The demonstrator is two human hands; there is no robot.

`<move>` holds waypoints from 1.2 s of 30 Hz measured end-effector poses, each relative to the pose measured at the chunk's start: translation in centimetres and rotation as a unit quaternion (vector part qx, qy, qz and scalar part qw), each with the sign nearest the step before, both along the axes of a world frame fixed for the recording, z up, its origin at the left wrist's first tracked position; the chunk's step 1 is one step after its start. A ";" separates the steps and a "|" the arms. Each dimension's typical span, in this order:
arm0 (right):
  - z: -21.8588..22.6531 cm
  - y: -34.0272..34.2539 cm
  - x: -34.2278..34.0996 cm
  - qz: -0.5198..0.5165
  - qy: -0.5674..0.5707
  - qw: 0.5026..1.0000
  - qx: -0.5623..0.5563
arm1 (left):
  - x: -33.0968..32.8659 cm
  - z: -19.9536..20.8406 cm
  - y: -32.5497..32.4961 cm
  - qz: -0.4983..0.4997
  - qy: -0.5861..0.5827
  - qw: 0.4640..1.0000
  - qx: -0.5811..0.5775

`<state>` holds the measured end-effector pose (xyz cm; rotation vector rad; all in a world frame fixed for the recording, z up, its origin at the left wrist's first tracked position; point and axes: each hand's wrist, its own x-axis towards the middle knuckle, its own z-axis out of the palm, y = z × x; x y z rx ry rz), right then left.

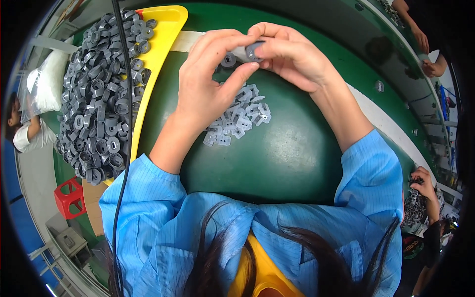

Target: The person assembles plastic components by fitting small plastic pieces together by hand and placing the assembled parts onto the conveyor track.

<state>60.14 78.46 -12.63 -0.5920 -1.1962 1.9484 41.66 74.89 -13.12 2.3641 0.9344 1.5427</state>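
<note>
Both my hands meet over the far part of the green work surface. In the fingers of my right hand (294,54) is a small grey round plastic cap (254,51). My left hand (210,67) curls around its near side, index finger and thumb closed about the cap; the fingers partly hide it. Another grey cap (228,60) shows behind the left thumb. Below the hands lies a loose pile of small translucent plastic plates with holes (241,115).
At the left, a yellow tray (166,44) is heaped with grey plastic caps (99,99). A black cable (129,99) hangs across it. A white strip (368,106) runs along the green table. Another person's hand (422,182) handles small dark parts at the right. A red stool (70,198) stands lower left.
</note>
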 end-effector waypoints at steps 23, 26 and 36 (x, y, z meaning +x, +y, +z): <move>0.5 -1.3 -1.0 -0.091 -0.543 0.773 0.316 | -2.4 -1.7 1.5 0.110 -0.014 0.976 -0.186; 0.8 -0.2 0.6 -0.035 -0.433 0.837 0.333 | -2.5 0.4 0.6 -0.019 -0.260 0.837 -0.481; 0.4 -0.3 0.7 0.037 -0.420 0.820 0.388 | -3.0 -0.3 0.5 -0.029 -0.196 0.860 -0.470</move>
